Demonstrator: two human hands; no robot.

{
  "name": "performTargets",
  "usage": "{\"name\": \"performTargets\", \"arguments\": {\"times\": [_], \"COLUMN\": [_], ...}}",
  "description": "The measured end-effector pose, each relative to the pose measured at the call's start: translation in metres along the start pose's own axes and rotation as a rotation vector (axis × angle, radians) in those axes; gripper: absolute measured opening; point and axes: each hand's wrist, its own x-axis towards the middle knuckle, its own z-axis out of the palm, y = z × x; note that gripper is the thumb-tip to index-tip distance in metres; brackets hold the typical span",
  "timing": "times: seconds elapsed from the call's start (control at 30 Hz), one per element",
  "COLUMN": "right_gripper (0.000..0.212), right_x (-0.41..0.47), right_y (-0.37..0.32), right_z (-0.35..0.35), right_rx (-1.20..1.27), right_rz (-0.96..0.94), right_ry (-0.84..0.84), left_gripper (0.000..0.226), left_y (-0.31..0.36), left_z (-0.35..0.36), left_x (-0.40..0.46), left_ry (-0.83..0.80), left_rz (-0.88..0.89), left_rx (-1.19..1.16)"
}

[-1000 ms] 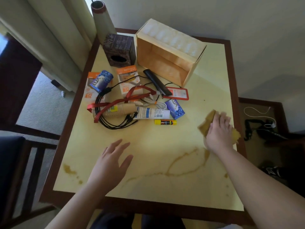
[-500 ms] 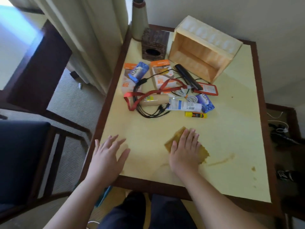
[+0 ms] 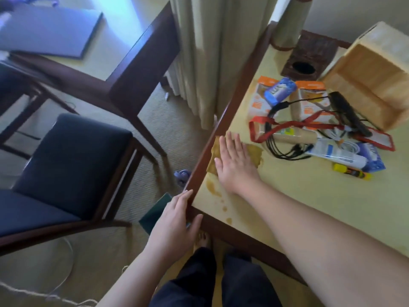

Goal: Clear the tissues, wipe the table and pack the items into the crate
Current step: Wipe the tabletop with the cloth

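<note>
The tabletop [image 3: 309, 196] is smooth pale yellow laminate framed by a dark polished wooden border. The right hand [image 3: 234, 162] lies flat, fingers straight and close together, pressing a thin, mustard-coloured cloth [image 3: 254, 154] with ragged edges against the tabletop's left border; half a second ago hand and cloth were nearer the middle of the front part, so they have swept left. Brown wet blotches [image 3: 212, 187] with irregular outlines sit just in front of the cloth, trailing toward the near corner. The left hand [image 3: 177, 220], earlier flat on the surface with fingers spread, now rests at the near left corner, fingers straight along the outer side of the border and thumb against the front edge, holding nothing. Beyond the cloth lies a heap of items: a red flat lanyard [image 3: 294, 124], looped black cables [image 3: 285, 149], a paper cup stack [image 3: 296, 136] lying on its side, a white tube [image 3: 336, 154], a small yellow glue stick [image 3: 352, 172], orange-and-white cardboard packets [image 3: 259, 100] and a glossy blue soap packet [image 3: 280, 90]. Behind the heap the wooden crate [image 3: 369, 83], light grained boards, lies on its side with its opening facing the items, and a dark carved tissue box [image 3: 309, 56] with an oval hole stands to its left.
</note>
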Motion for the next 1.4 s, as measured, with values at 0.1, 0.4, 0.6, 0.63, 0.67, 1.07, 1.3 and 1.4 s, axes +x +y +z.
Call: {"name": "performTargets", "arguments": {"times": [0.1, 0.4, 0.6, 0.63, 0.67, 1.07, 1.3, 1.4], "right_gripper": [0.067, 0.068, 0.065, 0.064, 0.063, 0.061, 0.062, 0.061], "right_x": [-0.02, -0.008, -0.061, -0.094, -0.118, -0.169, -0.162, -0.201], "right_y": [-0.021, -0.01, -0.049, -0.047, -0.036, 0.054, 0.107, 0.082], "right_z": [0.006, -0.011, 0.018, 0.023, 0.022, 0.011, 0.02, 0.037], "right_rx": [0.0, -0.102, 0.041, 0.033, 0.026, 0.014, 0.102, 0.052], "right_rz": [-0.053, -0.256, -0.205, -0.328, -0.422, -0.327, 0.317, -0.045], "right_ry": [-0.041, -0.148, -0.062, -0.099, -0.124, -0.172, 0.085, -0.006], "left_gripper": [0.062, 0.046, 0.037, 0.036, 0.035, 0.035, 0.031, 0.031], "left_y": [-0.006, 0.001, 0.008, 0.008, 0.009, 0.049, 0.087, 0.109], "left_z": [-0.007, -0.032, -0.033, -0.032, -0.031, -0.004, 0.033, 0.057], "left_x": [0.0, 0.009, 0.016, 0.018, 0.02, 0.042, 0.056, 0.06], "left_ry": [0.059, 0.101, 0.134, 0.14, 0.138, 0.034, 0.005, -0.024], "left_rz": [0.016, 0.019, -0.02, -0.04, -0.058, 0.013, 0.16, 0.221], "left_rx": [-0.017, -0.016, -0.158, -0.189, -0.202, -0.108, -0.005, 0.005]}}
